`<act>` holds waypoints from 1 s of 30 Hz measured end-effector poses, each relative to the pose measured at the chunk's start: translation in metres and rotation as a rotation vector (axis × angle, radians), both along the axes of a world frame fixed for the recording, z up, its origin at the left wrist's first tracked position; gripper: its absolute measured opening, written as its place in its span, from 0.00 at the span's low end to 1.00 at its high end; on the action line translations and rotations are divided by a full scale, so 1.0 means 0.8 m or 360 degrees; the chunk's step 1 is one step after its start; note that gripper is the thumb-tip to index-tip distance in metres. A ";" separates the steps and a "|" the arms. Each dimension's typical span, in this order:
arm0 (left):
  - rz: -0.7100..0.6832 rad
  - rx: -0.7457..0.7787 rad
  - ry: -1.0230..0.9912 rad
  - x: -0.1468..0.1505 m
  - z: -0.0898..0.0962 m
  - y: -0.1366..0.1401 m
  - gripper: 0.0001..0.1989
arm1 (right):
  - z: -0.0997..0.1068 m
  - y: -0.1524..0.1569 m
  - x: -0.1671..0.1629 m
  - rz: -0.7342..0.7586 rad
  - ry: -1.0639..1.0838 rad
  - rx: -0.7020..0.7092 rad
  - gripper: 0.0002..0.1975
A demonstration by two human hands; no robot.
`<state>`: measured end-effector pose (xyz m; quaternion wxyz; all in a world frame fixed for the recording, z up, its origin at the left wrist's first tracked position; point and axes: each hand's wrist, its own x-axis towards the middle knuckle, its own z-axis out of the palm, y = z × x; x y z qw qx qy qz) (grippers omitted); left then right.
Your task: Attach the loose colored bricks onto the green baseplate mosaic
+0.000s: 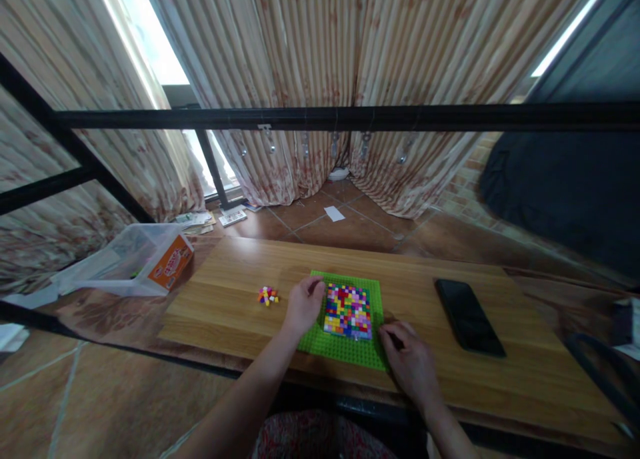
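Note:
A green studded baseplate (340,353) lies on the wooden table, bearing a square of small multicoloured building bricks (349,310) set close together. My left hand (304,307) is over the plate's left side, thumb and fingers pinched at the left edge of the brick square. Whatever is in that pinch is too small to make out. Curled at the plate's right edge is my right hand (407,355), its fingertips at or very near the border; what they hold, if anything, is hidden. Left of my left hand sits a little heap of loose bricks (269,295).
A black phone (470,317) rests on the table's right part. Beyond the left end of the wooden table (220,312) stands a clear plastic bin (135,259) with an orange label. A black metal bar (310,118) crosses ahead, before the curtains (310,45).

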<state>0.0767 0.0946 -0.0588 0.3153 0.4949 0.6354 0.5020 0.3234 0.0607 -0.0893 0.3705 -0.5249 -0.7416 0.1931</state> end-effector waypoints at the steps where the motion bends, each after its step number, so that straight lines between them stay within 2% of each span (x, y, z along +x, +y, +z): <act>1: 0.0005 0.0005 0.0009 0.002 0.001 0.003 0.11 | 0.000 0.000 0.000 -0.0001 0.0000 -0.0002 0.14; 13: -0.0097 0.0012 -0.0025 0.017 -0.004 0.008 0.11 | 0.002 0.000 0.000 -0.0016 -0.0019 -0.0031 0.15; 17: -0.0048 0.0022 0.0041 0.020 -0.002 0.006 0.11 | 0.002 -0.001 0.000 -0.0025 -0.0017 -0.0037 0.16; 23: -0.0054 -0.0008 -0.0041 0.023 0.002 0.005 0.11 | 0.001 0.000 0.001 0.0005 -0.0014 -0.0028 0.16; 27: -0.0057 0.0004 -0.0094 0.014 0.011 0.002 0.13 | 0.000 0.000 0.001 0.0009 -0.0022 0.0018 0.15; 30: 0.0066 0.0030 -0.0111 -0.014 0.017 -0.013 0.15 | -0.004 0.000 0.004 0.0005 -0.0044 0.0031 0.16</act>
